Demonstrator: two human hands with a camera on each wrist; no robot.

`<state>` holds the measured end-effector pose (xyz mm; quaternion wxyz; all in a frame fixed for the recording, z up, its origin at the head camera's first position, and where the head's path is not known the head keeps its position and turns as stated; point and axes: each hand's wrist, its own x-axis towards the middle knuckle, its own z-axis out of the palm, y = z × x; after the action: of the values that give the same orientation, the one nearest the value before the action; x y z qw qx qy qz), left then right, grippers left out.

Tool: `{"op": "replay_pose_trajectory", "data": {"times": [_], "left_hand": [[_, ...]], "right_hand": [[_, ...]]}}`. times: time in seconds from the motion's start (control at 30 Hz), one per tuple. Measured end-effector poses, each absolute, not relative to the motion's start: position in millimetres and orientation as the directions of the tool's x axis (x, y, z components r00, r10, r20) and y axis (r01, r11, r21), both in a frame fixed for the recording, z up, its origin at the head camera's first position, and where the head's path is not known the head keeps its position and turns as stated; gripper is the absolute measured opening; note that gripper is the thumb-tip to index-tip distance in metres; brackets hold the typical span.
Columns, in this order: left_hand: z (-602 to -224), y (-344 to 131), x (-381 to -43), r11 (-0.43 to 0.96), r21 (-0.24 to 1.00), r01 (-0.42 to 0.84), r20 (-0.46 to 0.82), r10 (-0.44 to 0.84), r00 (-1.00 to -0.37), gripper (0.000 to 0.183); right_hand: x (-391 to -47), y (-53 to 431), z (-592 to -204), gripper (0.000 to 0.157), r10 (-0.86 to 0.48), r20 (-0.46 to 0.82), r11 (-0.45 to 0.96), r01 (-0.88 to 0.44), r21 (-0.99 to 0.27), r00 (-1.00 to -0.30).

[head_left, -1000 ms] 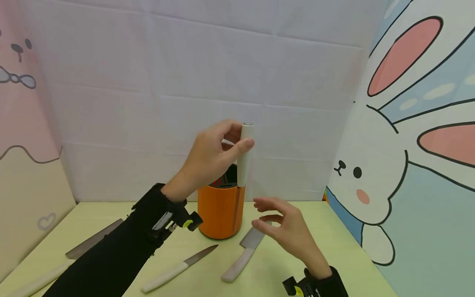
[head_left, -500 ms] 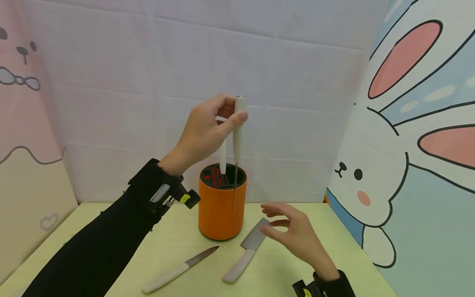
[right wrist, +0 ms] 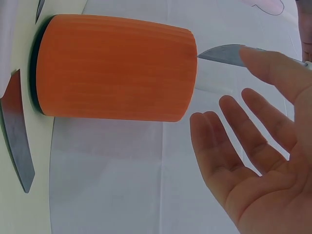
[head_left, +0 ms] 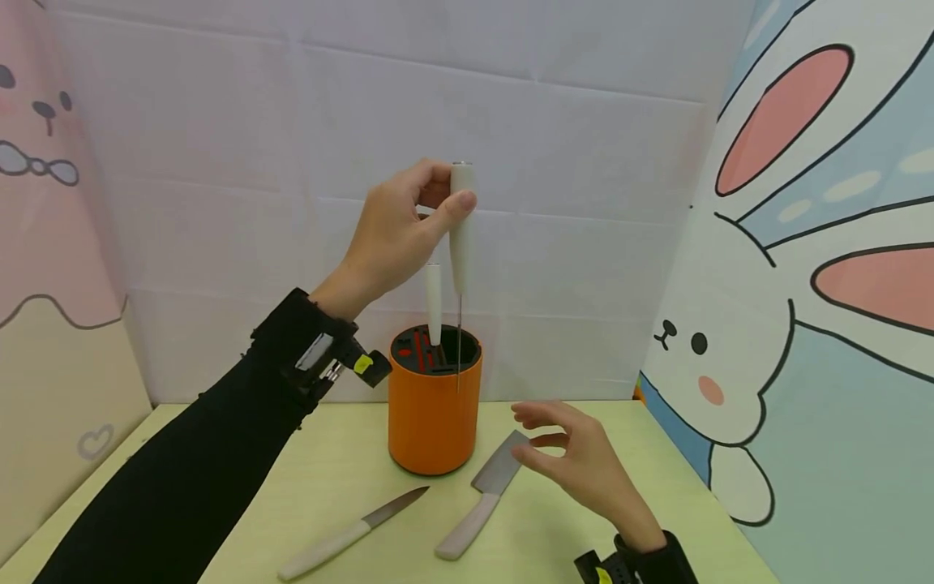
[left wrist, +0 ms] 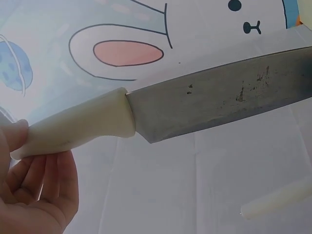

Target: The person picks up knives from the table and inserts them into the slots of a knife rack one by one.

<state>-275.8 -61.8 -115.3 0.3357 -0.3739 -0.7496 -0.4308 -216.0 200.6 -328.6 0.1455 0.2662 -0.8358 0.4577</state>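
Note:
My left hand (head_left: 404, 227) pinches the white handle of a large kitchen knife (head_left: 460, 235) between thumb and fingers. Its broad, spotted blade (left wrist: 219, 95) fills much of the left wrist view. In the head view the blade hangs point down, edge-on, overlapping the rim of the orange knife block (head_left: 430, 426). The right wrist view shows the blade's tip right at the block's top edge. Another white-handled knife (head_left: 434, 304) stands upright in the block. My right hand (head_left: 576, 458) holds nothing, fingers loosely curved, just right of a cleaver (head_left: 467, 523) on the table.
A small knife (head_left: 328, 550) with a white handle lies in front of the block, blade toward the right. The block's black top (head_left: 416, 350) has red-lined slots and a wider opening at right. A white sheet (head_left: 219, 243) hangs behind.
My left hand has risen and shifted slightly left with the knife, bringing its blade into view. The upright knife now shows, while my left arm covers a knife lying at left. My right hand moved slightly right.

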Motion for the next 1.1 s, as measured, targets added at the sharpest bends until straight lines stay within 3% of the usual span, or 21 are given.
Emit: {"op": "replay_pose_trajectory", "data": {"times": [0.37, 1.1], "left_hand": [[-101, -64, -284, 0.363, 0.362, 0.859, 0.847, 0.257, -0.465, 0.027], [-130, -64, -312, 0.375, 0.340, 0.862, 0.842, 0.287, -0.457, 0.023]], "right_hand": [[-218, 199, -329, 0.046, -0.316, 0.475, 0.438, -0.571, -0.695, -0.821], [-218, 196, -329, 0.046, -0.315, 0.465, 0.441, -0.562, -0.700, -0.827]]}}
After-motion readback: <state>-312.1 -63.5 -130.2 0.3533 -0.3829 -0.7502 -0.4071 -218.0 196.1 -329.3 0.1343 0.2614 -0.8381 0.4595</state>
